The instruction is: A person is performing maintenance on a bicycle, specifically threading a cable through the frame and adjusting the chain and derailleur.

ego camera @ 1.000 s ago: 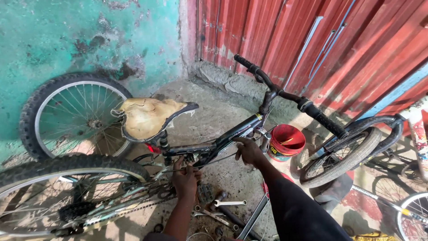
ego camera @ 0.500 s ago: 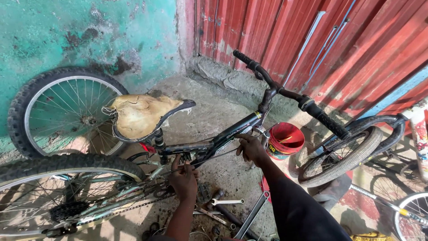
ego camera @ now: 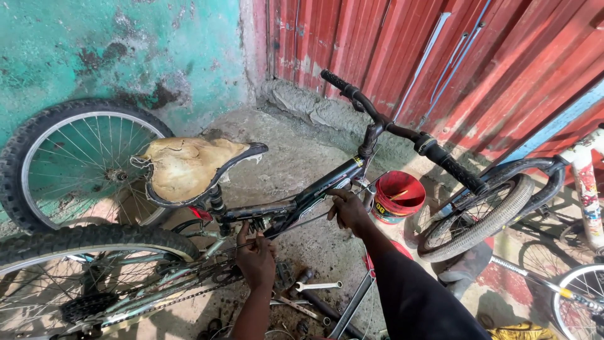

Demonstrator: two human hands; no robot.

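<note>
Gripping the bike [ego camera: 296,201] from above, both hands work at its dark frame, which stands on bare concrete in the middle of the view. The left hand [ego camera: 256,255] is curled nearly closed just below the top tube, behind the seat post; it seems to pinch a thin cable there, though the view is too small to be sure. The right hand [ego camera: 347,211] is wrapped around the down tube near the head, fingers closed on the metal.

The torn tan saddle [ego camera: 189,170] sits just left of the hands, tilted nose up. The handlebar [ego camera: 402,129] runs diagonally to the right, and the front wheel [ego camera: 481,217] is turned beside it. The rear wheel [ego camera: 82,277] fills the lower left corner, its chain [ego camera: 157,305] hanging slack under the left forearm.

1 loose wheel [ego camera: 82,164] leans against the green wall [ego camera: 126,44] behind the saddle. A red bucket [ego camera: 396,195] stands just beyond the right hand, close against the frame. A wrench [ego camera: 318,286] and other small tools lie on the ground between the 2 arms. Red sheeting [ego camera: 440,44] closes off the back, and part of another bike [ego camera: 582,189] shows at the right edge.
</note>
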